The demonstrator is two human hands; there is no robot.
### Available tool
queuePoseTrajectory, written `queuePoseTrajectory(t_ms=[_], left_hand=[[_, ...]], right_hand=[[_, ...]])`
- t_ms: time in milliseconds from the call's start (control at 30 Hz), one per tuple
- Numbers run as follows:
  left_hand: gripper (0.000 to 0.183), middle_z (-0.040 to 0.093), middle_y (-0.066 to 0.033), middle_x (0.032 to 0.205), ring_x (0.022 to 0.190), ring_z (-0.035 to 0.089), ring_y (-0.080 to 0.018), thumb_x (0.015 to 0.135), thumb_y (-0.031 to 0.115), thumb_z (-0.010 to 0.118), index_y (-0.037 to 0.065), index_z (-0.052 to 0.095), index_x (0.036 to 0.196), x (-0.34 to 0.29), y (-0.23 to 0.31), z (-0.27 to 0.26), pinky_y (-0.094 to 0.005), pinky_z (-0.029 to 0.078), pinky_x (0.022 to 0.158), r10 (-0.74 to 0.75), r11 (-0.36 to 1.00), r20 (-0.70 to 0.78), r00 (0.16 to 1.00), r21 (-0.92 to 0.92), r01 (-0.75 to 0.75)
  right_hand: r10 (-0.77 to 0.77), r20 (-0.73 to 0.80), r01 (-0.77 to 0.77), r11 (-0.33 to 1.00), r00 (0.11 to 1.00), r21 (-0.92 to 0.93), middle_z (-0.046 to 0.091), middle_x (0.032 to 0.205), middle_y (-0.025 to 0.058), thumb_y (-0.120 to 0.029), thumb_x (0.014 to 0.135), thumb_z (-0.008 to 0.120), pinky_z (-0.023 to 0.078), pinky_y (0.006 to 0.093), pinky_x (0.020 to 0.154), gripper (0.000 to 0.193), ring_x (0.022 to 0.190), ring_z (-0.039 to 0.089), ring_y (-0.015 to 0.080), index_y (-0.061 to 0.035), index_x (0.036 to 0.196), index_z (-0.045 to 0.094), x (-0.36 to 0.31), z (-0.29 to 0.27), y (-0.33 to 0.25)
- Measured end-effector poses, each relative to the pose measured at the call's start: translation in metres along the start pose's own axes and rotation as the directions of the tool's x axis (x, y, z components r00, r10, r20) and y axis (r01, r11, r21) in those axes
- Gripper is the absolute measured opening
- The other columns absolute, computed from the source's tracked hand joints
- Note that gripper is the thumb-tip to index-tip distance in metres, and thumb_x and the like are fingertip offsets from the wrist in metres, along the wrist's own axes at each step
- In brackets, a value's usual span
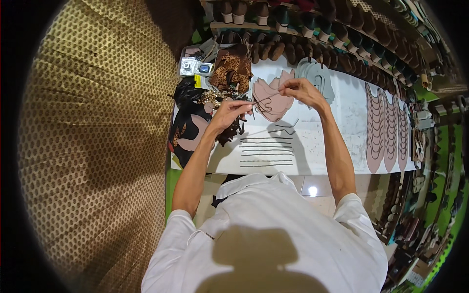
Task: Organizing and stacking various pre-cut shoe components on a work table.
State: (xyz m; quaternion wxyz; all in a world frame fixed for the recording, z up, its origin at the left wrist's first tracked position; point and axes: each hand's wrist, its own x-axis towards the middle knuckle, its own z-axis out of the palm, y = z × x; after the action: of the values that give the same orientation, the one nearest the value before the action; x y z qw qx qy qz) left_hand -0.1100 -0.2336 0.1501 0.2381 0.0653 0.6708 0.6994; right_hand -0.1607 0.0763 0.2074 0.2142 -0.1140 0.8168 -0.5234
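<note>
Head | left hand (228,113) pinches dark cord (266,99) | right hand (304,93) pinches same cord | shelf (234,25) holds heeled shoes (239,10)

Shirt (317,237): we wear a loose, creased white one.
Sleeves (360,222): ours are white, short and wide.
Marking (210,236): ours is small and dark, on the left front.
Hands (304,93): ours are bare.

Thin dark cord (267,97), held raised, slanting away rightward.
</note>
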Motion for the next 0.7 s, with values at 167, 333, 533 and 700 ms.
queuePoseTrajectory(t_ms=[167,333,533,700], left_hand=[[0.038,0.077,-0.0076,0.099,0.082,0.064,-0.0096,0.099,0.024,0.075,-0.004,0.073,0.125,-0.038,-0.038,0.0,-0.0259,0.052,0.076,-0.091,0.996,0.012,0.996,0.019,0.09],[0.033,0.078,-0.0053,0.099,0.081,0.065,-0.0088,0.099,0.022,0.075,-0.001,0.076,0.122,-0.091,-0.087,0.023,-0.0268,0.052,0.075,-0.192,0.97,-0.046,0.98,0.145,0.197],[0.025,0.075,-0.004,0.088,0.078,0.065,-0.0092,0.096,0.018,0.077,-0.002,0.079,0.11,-0.141,-0.149,0.054,-0.0269,0.053,0.072,-0.278,0.931,-0.122,0.953,0.209,0.299],[0.022,0.078,-0.0079,0.091,0.078,0.066,-0.0131,0.094,0.016,0.078,-0.001,0.079,0.107,-0.161,-0.17,0.069,-0.0296,0.053,0.071,-0.203,0.865,-0.237,0.95,0.411,0.287]], right_hand=[[0.138,-0.008,-0.138,0.99,0.99,0.043,0.076,0.099,0.0043,-0.02,0.095,0.072,0.05,0.0335,0.097,0.023,0.099,0.067,0.015,-0.0025,0.108,0.078,-0.046,0.005,0.049],[0.199,0.073,-0.211,0.938,0.977,0.276,0.075,0.099,0.0011,-0.016,0.097,0.074,0.05,0.0282,0.092,0.018,0.097,0.064,0.0106,-0.0023,0.108,0.077,-0.102,0.044,0.124],[0.252,0.179,-0.299,0.899,0.951,0.32,0.077,0.098,0.0046,-0.013,0.096,0.074,0.053,0.028,0.089,0.018,0.092,0.067,0.012,0.0015,0.107,0.077,-0.162,0.096,0.193],[0.268,0.129,-0.292,0.925,0.955,0.242,0.077,0.097,0.0068,-0.015,0.097,0.074,0.054,0.0289,0.085,0.021,0.09,0.068,0.013,0.0026,0.107,0.076,-0.19,0.126,0.208]])
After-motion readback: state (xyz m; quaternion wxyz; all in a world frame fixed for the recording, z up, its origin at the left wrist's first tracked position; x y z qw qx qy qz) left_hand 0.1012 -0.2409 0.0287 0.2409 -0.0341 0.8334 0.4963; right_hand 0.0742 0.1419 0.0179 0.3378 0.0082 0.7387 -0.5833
